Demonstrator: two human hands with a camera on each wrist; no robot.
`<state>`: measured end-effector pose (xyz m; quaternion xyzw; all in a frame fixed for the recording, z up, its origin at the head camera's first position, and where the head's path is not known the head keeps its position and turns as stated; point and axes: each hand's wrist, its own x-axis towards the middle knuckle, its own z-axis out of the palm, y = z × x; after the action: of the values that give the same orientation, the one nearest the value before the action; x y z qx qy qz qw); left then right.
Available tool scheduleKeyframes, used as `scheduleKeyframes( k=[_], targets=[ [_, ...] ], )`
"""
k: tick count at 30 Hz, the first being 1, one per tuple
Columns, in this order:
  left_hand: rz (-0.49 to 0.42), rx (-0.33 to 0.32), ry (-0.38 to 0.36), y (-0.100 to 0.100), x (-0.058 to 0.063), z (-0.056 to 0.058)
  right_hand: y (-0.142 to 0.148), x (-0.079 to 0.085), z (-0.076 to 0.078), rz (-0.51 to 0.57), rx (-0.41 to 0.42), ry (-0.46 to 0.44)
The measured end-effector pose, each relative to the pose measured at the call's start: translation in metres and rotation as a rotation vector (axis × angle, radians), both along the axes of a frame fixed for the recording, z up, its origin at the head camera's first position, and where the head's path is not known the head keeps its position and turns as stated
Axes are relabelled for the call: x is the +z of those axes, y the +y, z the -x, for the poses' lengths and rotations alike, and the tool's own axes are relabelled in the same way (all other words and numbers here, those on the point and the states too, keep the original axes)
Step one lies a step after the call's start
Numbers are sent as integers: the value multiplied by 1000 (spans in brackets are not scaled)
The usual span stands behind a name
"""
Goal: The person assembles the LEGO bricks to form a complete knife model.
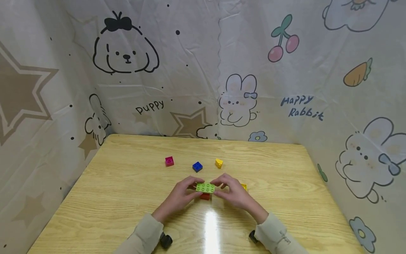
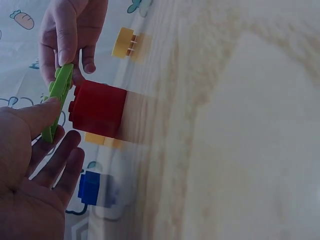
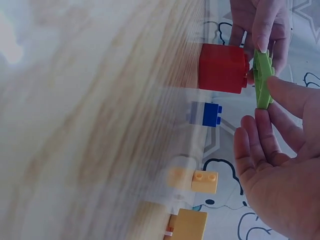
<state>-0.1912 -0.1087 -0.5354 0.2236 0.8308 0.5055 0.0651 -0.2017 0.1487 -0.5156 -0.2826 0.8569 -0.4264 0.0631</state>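
Note:
A flat lime-green building plate (image 1: 205, 187) with studs on top is held level between both hands. My left hand (image 1: 180, 193) pinches its left end and my right hand (image 1: 233, 192) pinches its right end, thumbs on the near side. Right below the plate stands a red block (image 1: 205, 197), resting on the table. In the left wrist view, a narrow gap shows between the green plate (image 2: 61, 97) and the studs of the red block (image 2: 99, 109). The right wrist view shows the red block (image 3: 222, 68) beside the plate (image 3: 262, 80), also slightly apart.
Farther back on the wooden table (image 1: 127, 176) lie a magenta brick (image 1: 169, 161), a blue brick (image 1: 197, 167) and a small yellow brick (image 1: 219, 163). Another yellow piece (image 1: 244, 186) sits partly hidden behind my right hand. A printed cloth (image 1: 196, 77) hangs around the table's back and sides.

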Motion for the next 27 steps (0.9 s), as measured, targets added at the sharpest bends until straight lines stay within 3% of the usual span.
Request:
scheduleKeyframes(
  k=[13,27],
  targets=[
    [-11,-11,-13,2,-8,0,0,-4,-1,-46,-7,-9],
    [9,-18,-23,0,-7,1,-1,-7,-2,-44,-11,-17]
  ],
)
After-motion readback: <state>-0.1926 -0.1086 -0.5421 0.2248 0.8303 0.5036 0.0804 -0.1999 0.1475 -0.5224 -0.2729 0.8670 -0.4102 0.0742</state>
